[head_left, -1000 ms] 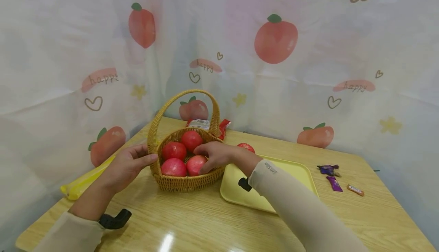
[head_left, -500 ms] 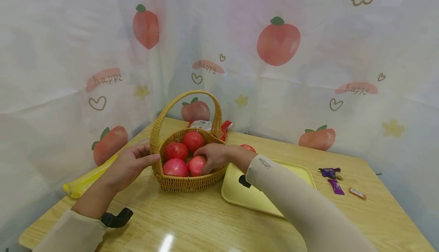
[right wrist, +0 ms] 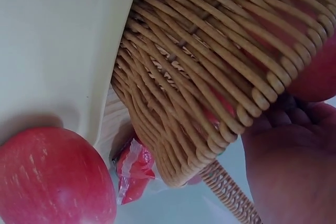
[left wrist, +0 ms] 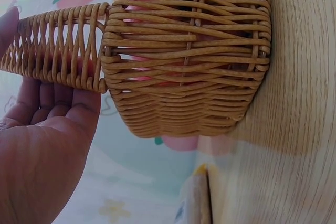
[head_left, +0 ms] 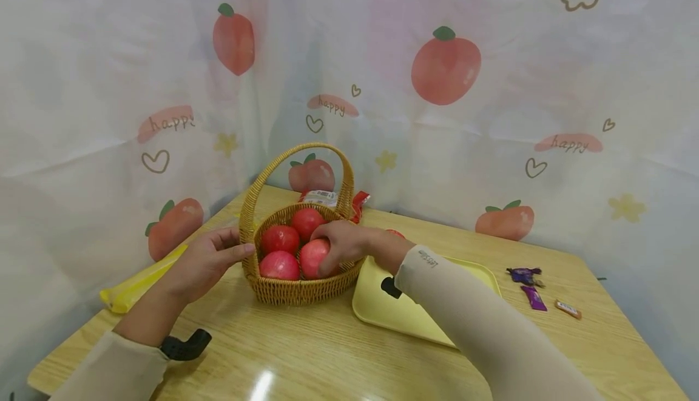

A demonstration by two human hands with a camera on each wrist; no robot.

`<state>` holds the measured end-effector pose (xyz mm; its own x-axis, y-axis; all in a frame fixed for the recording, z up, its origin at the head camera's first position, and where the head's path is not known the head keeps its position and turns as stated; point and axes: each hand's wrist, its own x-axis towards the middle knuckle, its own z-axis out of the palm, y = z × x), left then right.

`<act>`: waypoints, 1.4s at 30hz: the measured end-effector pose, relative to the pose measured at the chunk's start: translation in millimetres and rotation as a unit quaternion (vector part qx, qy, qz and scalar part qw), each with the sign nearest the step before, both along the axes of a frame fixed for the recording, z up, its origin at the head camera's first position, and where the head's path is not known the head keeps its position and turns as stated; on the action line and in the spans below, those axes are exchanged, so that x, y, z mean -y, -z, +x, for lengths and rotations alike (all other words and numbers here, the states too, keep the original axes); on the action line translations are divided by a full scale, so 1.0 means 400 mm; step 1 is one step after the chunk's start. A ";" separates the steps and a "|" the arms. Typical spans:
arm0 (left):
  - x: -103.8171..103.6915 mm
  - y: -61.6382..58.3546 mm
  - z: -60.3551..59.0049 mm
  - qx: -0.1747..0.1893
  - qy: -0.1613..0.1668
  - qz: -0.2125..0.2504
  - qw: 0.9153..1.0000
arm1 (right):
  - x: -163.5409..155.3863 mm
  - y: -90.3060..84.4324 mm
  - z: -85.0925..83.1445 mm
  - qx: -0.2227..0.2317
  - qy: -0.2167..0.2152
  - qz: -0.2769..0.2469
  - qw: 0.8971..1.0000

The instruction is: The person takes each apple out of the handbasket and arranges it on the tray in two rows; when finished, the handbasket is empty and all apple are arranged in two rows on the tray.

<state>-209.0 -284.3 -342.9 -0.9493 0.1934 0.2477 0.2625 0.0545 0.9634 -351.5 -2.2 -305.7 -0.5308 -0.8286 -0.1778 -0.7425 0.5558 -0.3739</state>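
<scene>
A wicker basket (head_left: pixel 306 292) with a tall arched handle stands on the table, several red apples (head_left: pixel 280 266) inside it. My left hand (head_left: pixel 204 264) holds the foot of the handle, thumb in front and fingers behind; the left wrist view shows this handle (left wrist: pixel 58 45) between them. Inside the basket's right side, my right hand (head_left: pixel 346 243) grips a paler red apple (head_left: pixel 314 258) with thumb and fingers. From the right wrist, the basket wall (right wrist: pixel 199 72) covers part of that hand's fingers.
Right of the basket lies a yellow tray (head_left: pixel 382 316), partly under my right forearm. Another apple (right wrist: pixel 52 177) sits by the tray. Small wrapped candies (head_left: pixel 534 298) lie at the right. A red packet (head_left: pixel 360 201) is behind the basket, a yellow package (head_left: pixel 136 283) at the left.
My right hand has closed around the front right apple, which now sits slightly higher. The left hand keeps its place on the handle. The head view has shifted a little.
</scene>
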 end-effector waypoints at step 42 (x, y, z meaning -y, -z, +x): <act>-0.005 -0.006 0.013 0.018 -0.002 0.002 1.000 | -0.192 -0.029 0.001 0.099 0.109 -0.279 0.949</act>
<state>-203.8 -282.3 -340.4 -0.9584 0.1881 0.2148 0.2282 0.0523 0.9722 -351.1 74.5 -294.0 -0.7020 -0.6979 0.1422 -0.5172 0.3623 -0.7754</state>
